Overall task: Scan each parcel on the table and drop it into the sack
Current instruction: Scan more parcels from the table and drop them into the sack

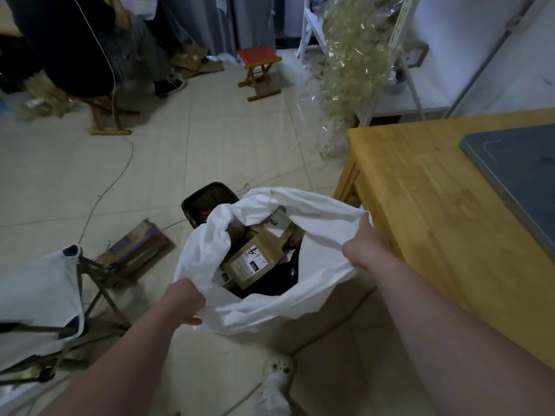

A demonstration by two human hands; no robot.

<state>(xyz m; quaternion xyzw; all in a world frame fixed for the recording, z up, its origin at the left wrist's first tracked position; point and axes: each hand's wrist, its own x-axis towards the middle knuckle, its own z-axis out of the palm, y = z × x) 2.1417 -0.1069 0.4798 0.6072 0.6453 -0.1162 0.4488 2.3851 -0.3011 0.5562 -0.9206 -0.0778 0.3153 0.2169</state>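
Dim, flat indoor light with soft shadows; the pale tiled floor (pixel 234 139) is brightest. Wide-angle bending warps the edges, and slight blur softens everything, especially the wooden worktop (pixel 435 205).

— What are the hands doing?
— The left hand (pixel 184 301) and the right hand (pixel 362 247) each grip the rim of the white sack (pixel 270 310). Its mouth is wide.
— What is inside?
— Brown parcels. The top box (pixel 255 262) has a white label.
— And next to it?
— A wooden table (pixel 435 205) on the right, a black bin (pixel 207 199) behind.
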